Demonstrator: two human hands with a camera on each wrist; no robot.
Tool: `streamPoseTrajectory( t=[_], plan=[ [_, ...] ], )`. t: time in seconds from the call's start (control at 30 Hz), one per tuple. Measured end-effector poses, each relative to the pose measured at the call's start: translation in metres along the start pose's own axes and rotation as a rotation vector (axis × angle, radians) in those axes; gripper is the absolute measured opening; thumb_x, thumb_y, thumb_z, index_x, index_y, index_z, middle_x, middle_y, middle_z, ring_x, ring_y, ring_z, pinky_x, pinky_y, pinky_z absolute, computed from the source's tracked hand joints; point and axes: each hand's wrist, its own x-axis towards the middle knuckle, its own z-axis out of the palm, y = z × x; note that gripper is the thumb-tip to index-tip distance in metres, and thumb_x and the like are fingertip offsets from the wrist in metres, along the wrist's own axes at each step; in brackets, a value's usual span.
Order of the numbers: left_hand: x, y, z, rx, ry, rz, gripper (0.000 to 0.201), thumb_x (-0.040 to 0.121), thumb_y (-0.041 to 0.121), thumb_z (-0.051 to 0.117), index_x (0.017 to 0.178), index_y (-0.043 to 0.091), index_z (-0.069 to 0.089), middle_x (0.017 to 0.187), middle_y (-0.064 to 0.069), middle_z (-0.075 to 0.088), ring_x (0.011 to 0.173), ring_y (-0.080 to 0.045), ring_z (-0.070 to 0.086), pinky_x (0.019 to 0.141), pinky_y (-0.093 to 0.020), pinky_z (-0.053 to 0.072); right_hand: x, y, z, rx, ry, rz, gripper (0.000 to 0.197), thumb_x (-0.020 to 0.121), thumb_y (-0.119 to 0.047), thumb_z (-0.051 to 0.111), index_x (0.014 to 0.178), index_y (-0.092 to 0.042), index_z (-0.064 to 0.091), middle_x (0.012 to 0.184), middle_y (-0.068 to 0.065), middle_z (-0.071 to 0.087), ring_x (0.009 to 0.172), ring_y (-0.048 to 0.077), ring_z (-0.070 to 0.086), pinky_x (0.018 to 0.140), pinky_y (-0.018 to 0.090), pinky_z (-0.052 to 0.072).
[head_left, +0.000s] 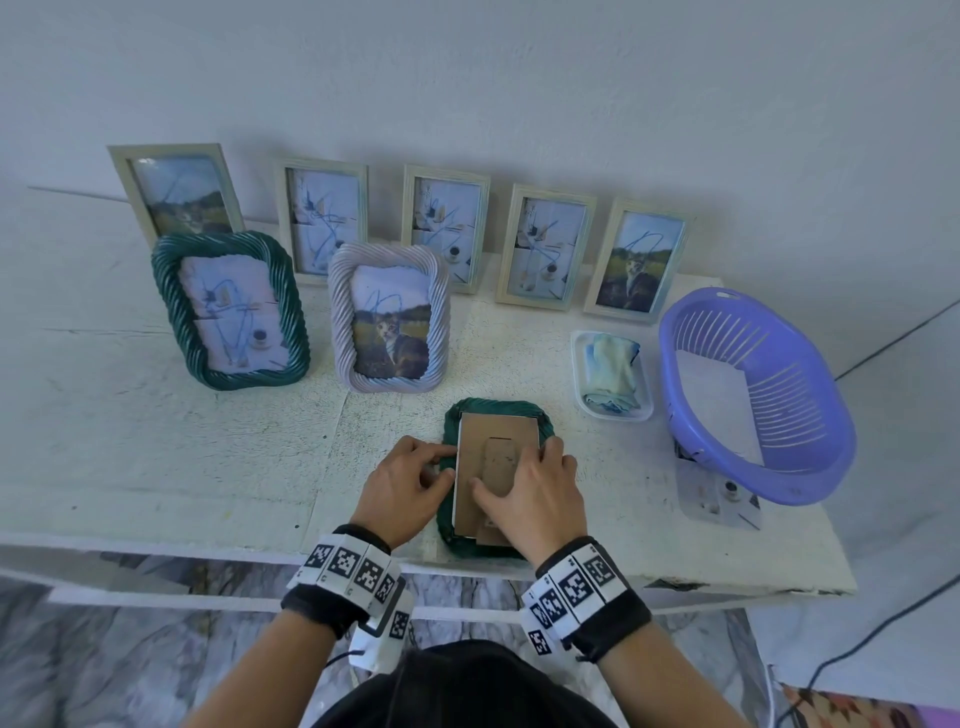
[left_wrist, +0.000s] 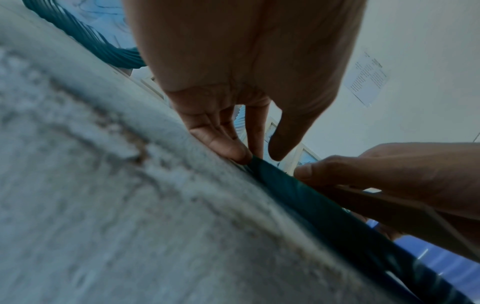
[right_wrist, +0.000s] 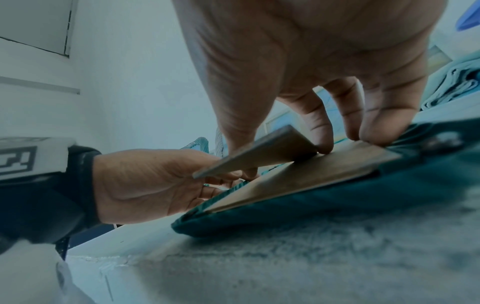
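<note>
1. The frame (head_left: 451, 530) lies face down on the table (head_left: 208, 467), just in front of me. Its long side points away from me.
2. The board (head_left: 496, 434) sits in the frame's back. The stand (head_left: 498, 465) on it is tipped up a bit.
3. My left hand (head_left: 402, 486) is at the frame's left long side. Its fingertips touch the rim and the thumb is free. It holds nothing.
4. My right hand (head_left: 535, 493) lies spread on the board and presses down. It holds nothing either.
5. I think the board's left edge comes next. My left hand is nearer to it.
</note>
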Motion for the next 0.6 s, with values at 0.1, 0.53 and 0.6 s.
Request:
streamPoseTrajectory(
  t=[0.1, 0.53, 0.6],
  plan=[
    [0.000, 0.000, 0.000, -0.002, -0.001, -0.004, 0.028, 0.088, 0.032, 0.062, 0.114, 0.026, 0.068, 0.092, 0.006, 0.053, 0.076, -0.007, 0.060, 0.076, -0.034, 0.054, 0.001, 0.002, 0.002, 0.001, 0.009, -0.011, 0.067, 0.081, -0.067, 0.055, 0.116, -0.009, 0.050, 0.121, 0.008, 0.040, 0.107, 0.024, 0.042, 0.073, 0.029, 0.046],
    [-0.006, 0.015, 0.004, 0.043, -0.010, 0.098, 0.041, 0.084, 0.045, 0.064, 0.124, 0.035, 0.060, 0.133, 0.001, 0.038, 0.119, -0.018, 0.038, 0.097, -0.030, 0.035, -0.007, 0.057, -0.012, 0.143, 0.077, -0.203, 0.019, 0.094, -0.032, 0.054, 0.098, -0.015, 0.062, 0.093, -0.001, 0.055, 0.084, 0.016, 0.053, 0.066, 0.025, 0.044],
    [-0.007, 0.019, 0.008, 0.116, -0.077, 0.146, 0.050, 0.079, 0.060, 0.052, 0.125, 0.041, 0.057, 0.143, 0.000, 0.032, 0.127, -0.020, 0.027, 0.102, -0.035, 0.031, -0.014, 0.069, -0.014, 0.157, 0.016, -0.273, 0.012, 0.092, -0.026, 0.057, 0.094, -0.016, 0.063, 0.089, -0.003, 0.055, 0.080, 0.014, 0.053, 0.068, 0.027, 0.046]
  ],
)
